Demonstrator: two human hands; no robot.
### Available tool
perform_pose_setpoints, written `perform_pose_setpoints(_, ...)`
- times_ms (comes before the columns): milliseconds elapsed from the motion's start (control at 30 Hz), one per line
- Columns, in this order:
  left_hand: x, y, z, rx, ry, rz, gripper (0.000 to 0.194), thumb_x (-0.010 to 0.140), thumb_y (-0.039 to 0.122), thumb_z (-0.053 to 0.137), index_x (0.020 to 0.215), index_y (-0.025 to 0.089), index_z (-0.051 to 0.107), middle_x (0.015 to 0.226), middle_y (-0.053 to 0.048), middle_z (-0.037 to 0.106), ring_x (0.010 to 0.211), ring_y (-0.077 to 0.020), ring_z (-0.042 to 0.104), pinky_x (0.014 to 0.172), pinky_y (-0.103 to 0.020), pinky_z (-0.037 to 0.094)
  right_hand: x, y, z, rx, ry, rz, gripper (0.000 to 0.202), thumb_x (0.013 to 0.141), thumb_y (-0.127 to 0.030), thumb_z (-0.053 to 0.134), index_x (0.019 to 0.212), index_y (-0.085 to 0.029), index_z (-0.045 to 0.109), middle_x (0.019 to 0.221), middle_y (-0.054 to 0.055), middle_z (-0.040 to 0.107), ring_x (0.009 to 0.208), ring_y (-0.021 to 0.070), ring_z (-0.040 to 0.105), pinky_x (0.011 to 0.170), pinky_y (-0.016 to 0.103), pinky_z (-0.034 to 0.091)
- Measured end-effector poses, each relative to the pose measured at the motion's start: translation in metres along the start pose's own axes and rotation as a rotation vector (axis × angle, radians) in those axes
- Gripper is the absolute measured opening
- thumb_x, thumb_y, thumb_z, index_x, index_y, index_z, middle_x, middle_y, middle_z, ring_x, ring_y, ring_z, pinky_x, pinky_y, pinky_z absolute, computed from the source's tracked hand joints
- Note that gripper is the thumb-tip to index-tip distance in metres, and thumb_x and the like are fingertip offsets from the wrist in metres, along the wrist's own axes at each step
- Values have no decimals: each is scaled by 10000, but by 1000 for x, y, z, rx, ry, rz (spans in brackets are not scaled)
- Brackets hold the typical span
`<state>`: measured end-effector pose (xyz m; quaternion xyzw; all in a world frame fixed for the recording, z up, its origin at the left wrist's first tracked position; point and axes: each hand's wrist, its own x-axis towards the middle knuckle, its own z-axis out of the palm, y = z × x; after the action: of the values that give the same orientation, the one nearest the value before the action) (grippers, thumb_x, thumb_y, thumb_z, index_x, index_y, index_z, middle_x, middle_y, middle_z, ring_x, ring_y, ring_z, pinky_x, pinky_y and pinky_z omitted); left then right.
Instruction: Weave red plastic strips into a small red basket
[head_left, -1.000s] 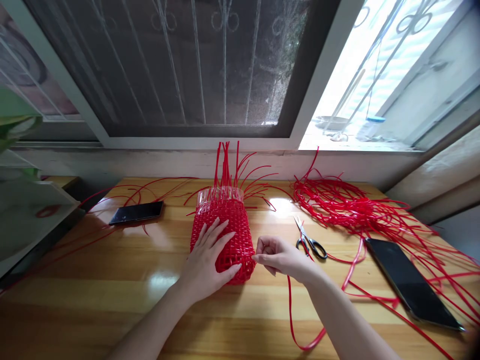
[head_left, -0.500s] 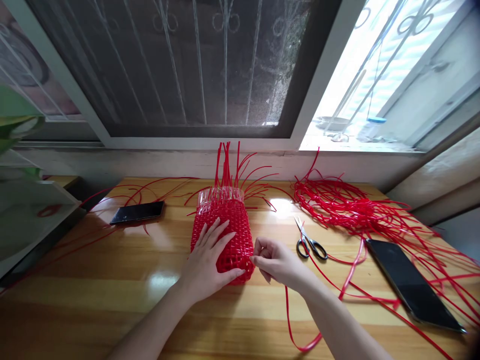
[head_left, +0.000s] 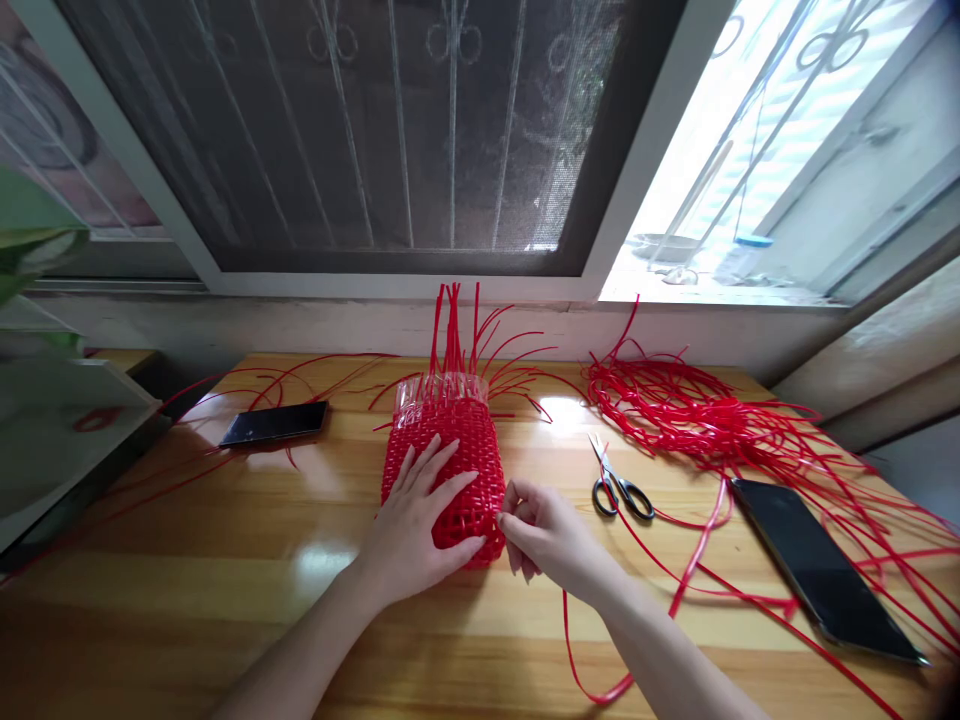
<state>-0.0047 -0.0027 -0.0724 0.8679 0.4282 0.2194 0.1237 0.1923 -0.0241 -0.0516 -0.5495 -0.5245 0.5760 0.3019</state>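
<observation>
A red woven basket [head_left: 472, 450] made of plastic strips lies on the wooden table, with loose strip ends sticking out at its far end around a clear plastic sheet [head_left: 411, 392]. My left hand [head_left: 420, 520] rests on it, palm down with fingers spread. At the basket's near right edge, my right hand [head_left: 544, 530] is closed in a pinch on a red plastic strip [head_left: 568, 635]. The strip hangs below that hand and loops across the table under my right forearm. Between the fingertips the strip itself is mostly hidden.
Scissors with black handles [head_left: 622, 490] lie right of my right hand. Behind them is a tangled heap of red strips [head_left: 697, 410]. A black tablet [head_left: 825, 570] lies at the right, and a dark phone [head_left: 275, 424] at the left. A window [head_left: 405, 285] stands behind the table.
My right hand has shifted slightly, its lower fingers curling down and nearer the basket. The hanging strip has moved a little left. My left hand stays in place.
</observation>
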Motion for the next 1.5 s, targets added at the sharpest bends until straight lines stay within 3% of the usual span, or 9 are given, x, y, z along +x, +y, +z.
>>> perform_pose_setpoints(133,0,1,-7,-73,-37,26,613,784,213,638,1381,243,503,1607,-83,282,1505,-299,182,1203,-579,225,-3,1,4,-13,13,34,117,749,-101,446,704,-203,415,410,-77,548,319,54,446,338,130,327)
perform_pose_setpoints(400,1,-4,-1,-136,10,43,589,737,113,614,1314,231,587,1589,-104,318,1498,-316,205,1196,-607,199,-6,13,14,-45,125,-52,99,785,-231,489,716,-208,422,478,-48,580,385,80,516,383,168,402)
perform_pose_setpoints(633,1,-1,-5,-103,-21,43,634,712,152,647,1334,244,566,1601,-100,292,1501,-324,186,1189,-612,210,-8,27,3,116,49,-67,314,794,-476,557,734,-210,400,447,-37,575,368,71,482,382,170,324)
perform_pose_setpoints(900,1,1,-1,-50,11,31,561,761,210,641,1314,271,578,1594,-78,314,1494,-311,217,1203,-592,193,-5,26,-5,92,110,-133,311,801,-456,585,726,-200,424,464,-34,577,415,74,503,435,185,349)
perform_pose_setpoints(1167,1,-1,2,-42,37,26,536,758,234,673,1286,284,595,1577,-77,343,1484,-312,245,1199,-593,207,11,30,-16,113,-23,-53,462,706,-617,619,754,-207,410,436,-50,535,378,77,467,392,182,297)
perform_pose_setpoints(1400,2,0,4,-50,57,10,487,775,260,684,1254,290,603,1564,-70,364,1474,-313,265,1195,-594,214,5,34,-7,22,80,-153,340,831,-503,569,764,-196,440,531,-31,568,479,86,526,491,207,400)
perform_pose_setpoints(1500,1,1,4,-54,63,2,484,778,217,670,1250,293,595,1551,-68,380,1470,-312,274,1190,-596,223,7,39,-12,-50,53,-129,330,865,-504,528,789,-197,430,553,-28,571,486,89,518,470,199,380)
